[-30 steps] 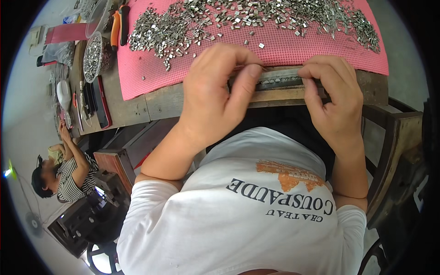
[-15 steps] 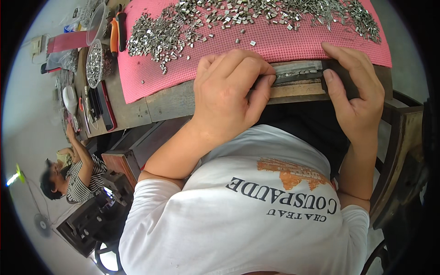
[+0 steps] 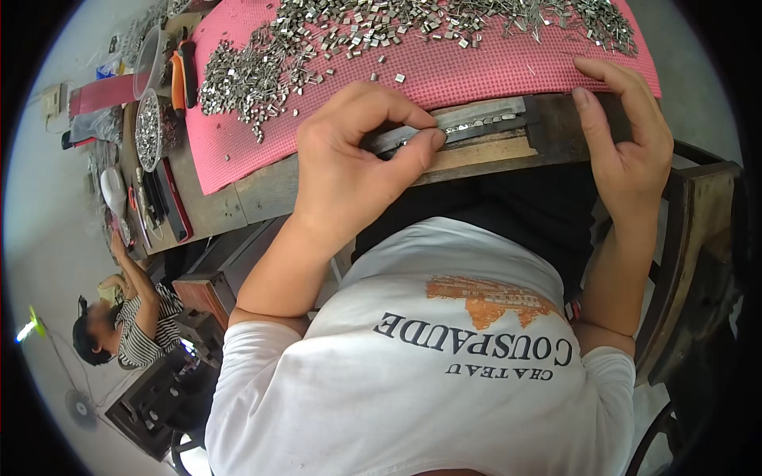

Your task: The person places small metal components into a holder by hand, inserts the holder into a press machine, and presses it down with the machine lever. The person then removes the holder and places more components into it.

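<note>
bright, even daylight, sharp centre, perhaps softer fisheye-bent rim

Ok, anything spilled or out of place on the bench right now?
Nothing is clearly wrong. A few small metal pieces lie loose on the pink mat, apart from the main heap. The left hand pinches the grey metal strip; the right hand is open.

A wooden workbench [image 3: 262, 190] is carrying a pink mat [image 3: 492, 67] that is holding a big pile of small shiny metal pieces [image 3: 333, 36] — and a long metal strip [image 3: 476, 123] is lying along its front edge.
</note>
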